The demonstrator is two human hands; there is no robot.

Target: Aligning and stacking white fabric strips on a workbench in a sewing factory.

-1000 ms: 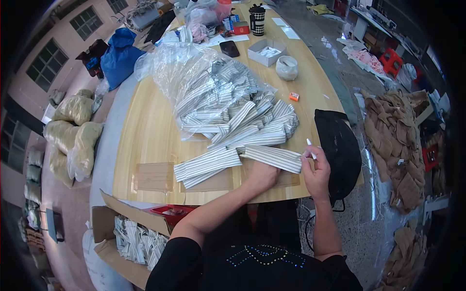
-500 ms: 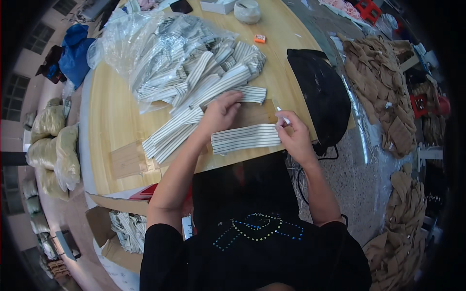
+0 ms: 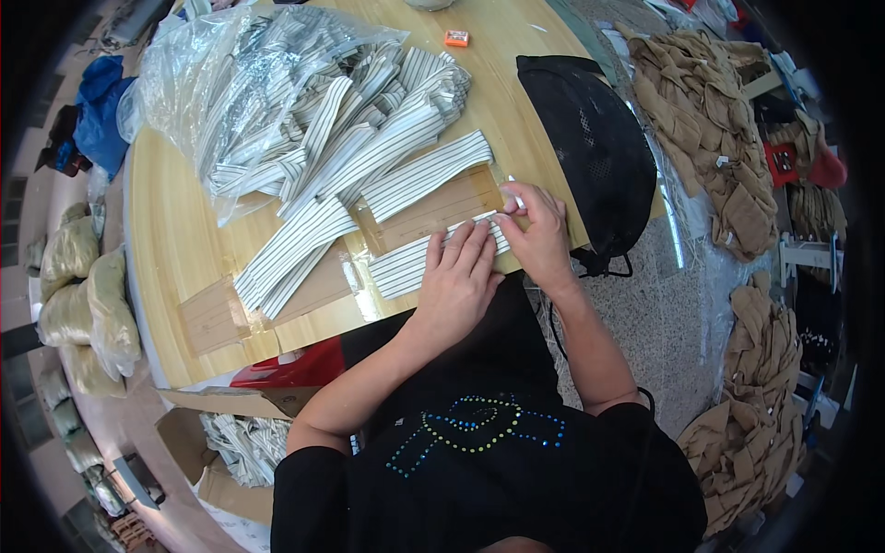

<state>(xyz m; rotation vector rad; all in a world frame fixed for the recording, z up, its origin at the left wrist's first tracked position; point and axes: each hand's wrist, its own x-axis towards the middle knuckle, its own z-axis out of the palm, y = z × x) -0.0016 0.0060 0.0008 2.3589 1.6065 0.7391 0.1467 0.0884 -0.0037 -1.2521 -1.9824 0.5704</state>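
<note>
A black-and-white striped fabric strip (image 3: pixel 396 270) lies along the near edge of the table. My left hand (image 3: pixel 461 281) rests on it with fingers stretched out flat. At the strip's right end my right hand (image 3: pixel 539 235) is closed in a pinch round a small white pen-like tool (image 3: pixel 514 197), whose exact kind is hard to make out. Beyond the strip is a brown cardboard piece (image 3: pixel 433 212) taped to the table. Another striped strip (image 3: pixel 431 172) slants across its far side. More strips (image 3: pixel 300 240) overlap left of the cardboard, beside a large heap of striped pieces (image 3: pixel 369 111).
A clear plastic bag (image 3: pixel 203 101) partly covers the heap. On the wooden table (image 3: pixel 166 249) are an orange box (image 3: pixel 456 38) and a black mesh bag (image 3: pixel 590 152) at the right edge. A cardboard box (image 3: pixel 221 488) of striped pieces stands lower left; brown garments (image 3: pixel 682 120) lie at right.
My left hand has come from the heap's near edge down onto the near strip. The far strip now lies further out, baring more cardboard. The view has shifted; my right hand keeps its pinch.
</note>
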